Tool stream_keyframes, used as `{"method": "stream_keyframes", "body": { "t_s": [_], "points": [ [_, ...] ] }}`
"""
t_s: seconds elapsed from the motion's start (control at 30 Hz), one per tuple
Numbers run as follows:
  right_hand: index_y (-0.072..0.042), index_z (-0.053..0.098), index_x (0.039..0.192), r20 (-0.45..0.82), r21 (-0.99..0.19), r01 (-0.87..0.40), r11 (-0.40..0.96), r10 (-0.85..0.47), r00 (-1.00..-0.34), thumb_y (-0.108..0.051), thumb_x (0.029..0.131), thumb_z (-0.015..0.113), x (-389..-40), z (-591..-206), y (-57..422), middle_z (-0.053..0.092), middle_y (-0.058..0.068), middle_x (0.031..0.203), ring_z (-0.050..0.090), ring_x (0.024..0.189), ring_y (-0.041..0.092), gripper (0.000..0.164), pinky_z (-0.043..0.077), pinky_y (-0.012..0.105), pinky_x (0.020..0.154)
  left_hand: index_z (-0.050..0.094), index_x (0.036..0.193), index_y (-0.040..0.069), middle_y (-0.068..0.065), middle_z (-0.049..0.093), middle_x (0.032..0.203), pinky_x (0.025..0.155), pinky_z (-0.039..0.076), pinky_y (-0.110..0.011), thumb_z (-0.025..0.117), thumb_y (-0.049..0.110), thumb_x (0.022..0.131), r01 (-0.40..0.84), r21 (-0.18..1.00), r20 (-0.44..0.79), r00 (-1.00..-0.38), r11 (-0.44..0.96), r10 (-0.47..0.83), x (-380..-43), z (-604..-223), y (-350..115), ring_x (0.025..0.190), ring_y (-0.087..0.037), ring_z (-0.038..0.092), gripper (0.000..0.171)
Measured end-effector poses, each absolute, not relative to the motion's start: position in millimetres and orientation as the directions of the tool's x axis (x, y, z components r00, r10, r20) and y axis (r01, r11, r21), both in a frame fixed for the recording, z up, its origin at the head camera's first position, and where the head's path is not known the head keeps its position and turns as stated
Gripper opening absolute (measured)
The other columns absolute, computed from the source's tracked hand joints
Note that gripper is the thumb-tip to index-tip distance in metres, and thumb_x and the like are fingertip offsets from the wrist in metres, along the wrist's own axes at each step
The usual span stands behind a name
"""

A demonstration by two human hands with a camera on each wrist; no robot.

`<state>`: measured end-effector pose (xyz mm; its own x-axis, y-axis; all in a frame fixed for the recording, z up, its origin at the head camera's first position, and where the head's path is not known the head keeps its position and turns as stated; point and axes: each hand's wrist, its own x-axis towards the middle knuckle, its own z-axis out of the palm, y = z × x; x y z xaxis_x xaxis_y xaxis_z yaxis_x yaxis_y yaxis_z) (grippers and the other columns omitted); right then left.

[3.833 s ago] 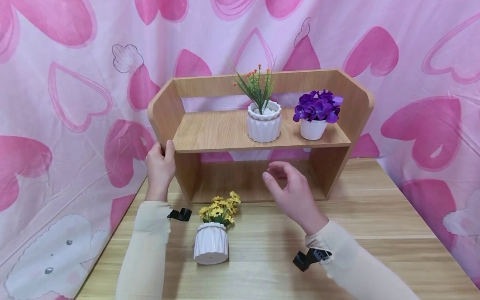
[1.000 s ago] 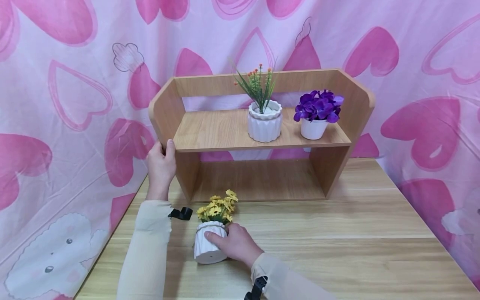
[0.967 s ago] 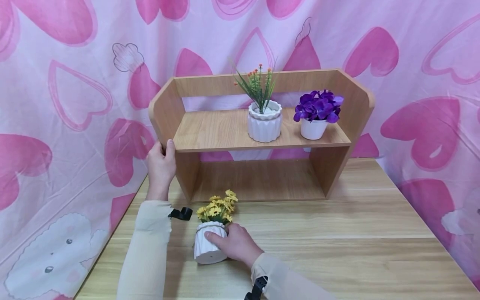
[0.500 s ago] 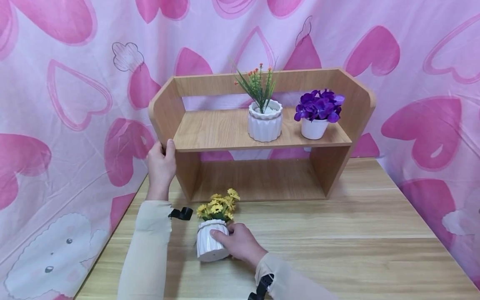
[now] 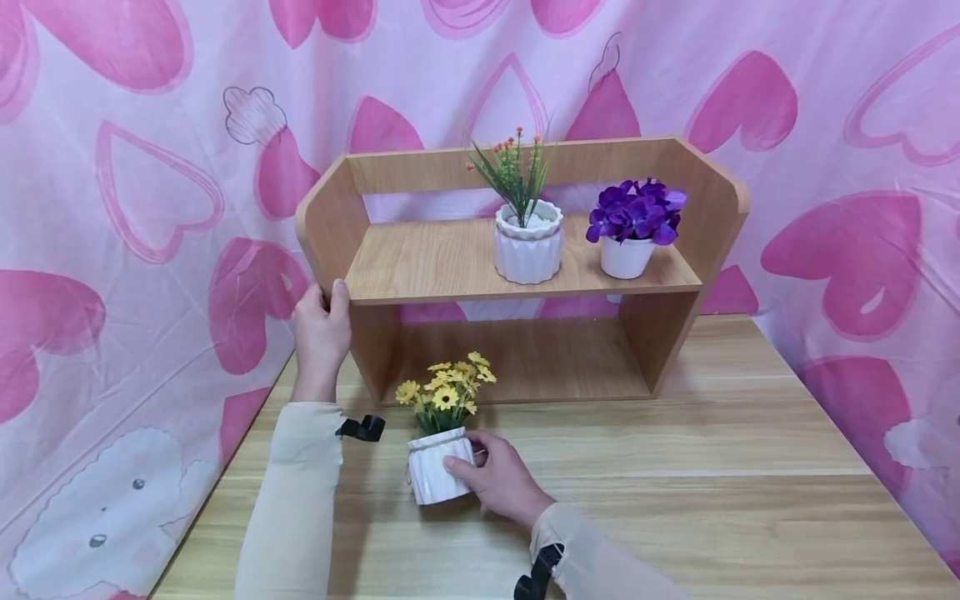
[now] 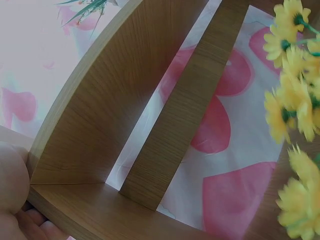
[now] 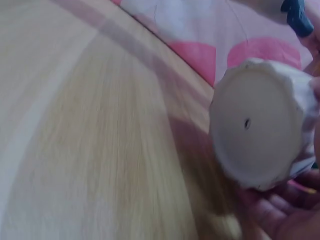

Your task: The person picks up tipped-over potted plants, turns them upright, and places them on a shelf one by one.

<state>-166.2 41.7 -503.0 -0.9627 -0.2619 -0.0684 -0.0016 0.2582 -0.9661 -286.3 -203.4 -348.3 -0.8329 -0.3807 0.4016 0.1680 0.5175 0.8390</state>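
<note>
A white ribbed flower pot (image 5: 437,468) with yellow daisies (image 5: 446,395) is tilted above the table in front of the shelf. My right hand (image 5: 504,477) grips its right side, thumb on the front. In the right wrist view the round underside of the flower pot (image 7: 255,125) shows, with a small hole. At the wooden shelf's (image 5: 420,260) left side panel, my left hand (image 5: 321,335) grips the edge near the upper board; in the left wrist view its fingers (image 6: 37,222) curl beneath the wood. Yellow daisies also fill that view's right side.
On the upper board stand a white pot with green grass and orange blooms (image 5: 527,250) and a white pot with purple flowers (image 5: 628,257). The wooden table (image 5: 712,483) stretches to the right. A pink heart-print curtain (image 5: 187,200) hangs behind and at the sides.
My right hand has come from before the shelf to the daisy pot, gripped it, and lifted it up and slightly right, turning it more upright. The left hand stays on the shelf.
</note>
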Motion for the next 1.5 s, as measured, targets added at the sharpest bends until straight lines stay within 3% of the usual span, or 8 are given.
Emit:
{"method": "stream_keyframes", "body": {
  "t_s": [0.27,0.4,0.6,0.9,1.2,1.5],
  "points": [
    [0.011,0.049,0.151,-0.012,-0.973,-0.057,0.223,-0.297,-0.955,-0.022,0.097,0.080,-171.8,-512.8,53.3,0.068,0.021,0.122,0.068,0.104,0.024,0.071,0.062,0.029,0.086,0.068,0.134,-0.004,-0.025,0.068,0.143,0.113,0.053,-0.057,0.052,0.038,0.112,0.171,0.844,0.395,-0.839,0.509,-0.373,-286.0,-347.3,-202.7,0.126,-0.038,0.067,0.050],
    [0.012,0.044,0.155,-0.012,-0.979,-0.056,0.196,-0.331,-0.943,-0.019,0.097,0.080,-174.1,-516.6,57.8,0.064,0.026,0.135,0.070,0.117,0.036,0.075,0.062,0.039,0.098,0.068,0.133,-0.004,-0.025,0.069,0.142,0.113,0.053,-0.057,0.053,0.038,0.112,0.171,0.845,0.396,-0.836,0.507,-0.380,-286.2,-347.9,-202.7,0.125,-0.037,0.067,0.049],
    [0.013,0.037,0.158,-0.009,-0.986,-0.055,0.159,-0.379,-0.925,-0.015,0.097,0.079,-179.8,-521.9,64.8,0.055,0.030,0.150,0.059,0.138,0.049,0.079,0.055,0.044,0.112,0.068,0.134,-0.003,-0.024,0.068,0.143,0.114,0.053,-0.055,0.053,0.039,0.112,0.162,0.851,0.382,-0.844,0.500,-0.376,-286.2,-347.4,-201.9,0.125,-0.036,0.067,0.050],
    [0.011,0.031,0.163,-0.003,-0.986,-0.083,0.145,-0.512,-0.859,-0.013,0.101,0.076,-194.8,-525.6,82.8,0.042,0.033,0.164,0.046,0.150,0.051,0.080,0.048,0.049,0.118,0.067,0.136,-0.001,-0.023,0.066,0.147,0.116,0.052,-0.055,0.052,0.041,0.112,0.140,0.863,0.353,-0.855,0.486,-0.379,-285.7,-347.4,-200.7,0.129,-0.037,0.066,0.051],
    [0.012,0.029,0.163,0.045,-0.966,-0.192,0.171,-0.623,-0.781,-0.012,0.097,0.079,-202.9,-523.5,97.8,0.037,0.034,0.168,0.045,0.151,0.051,0.086,0.043,0.047,0.122,0.069,0.131,-0.004,-0.025,0.069,0.143,0.111,0.055,-0.055,0.053,0.039,0.112,0.162,0.852,0.383,-0.841,0.498,-0.382,-286.6,-348.3,-201.6,0.124,-0.037,0.067,0.049],
    [0.004,0.043,0.157,0.045,-0.921,-0.288,0.263,-0.661,-0.749,-0.019,0.093,0.085,-201.8,-521.9,104.6,0.051,0.024,0.162,0.052,0.150,0.041,0.080,0.043,0.044,0.124,0.068,0.135,-0.002,-0.023,0.067,0.146,0.116,0.052,-0.055,0.053,0.040,0.112,0.158,0.856,0.374,-0.846,0.493,-0.379,-286.7,-347.8,-203.8,0.130,-0.037,0.066,0.051]
  ]
}}
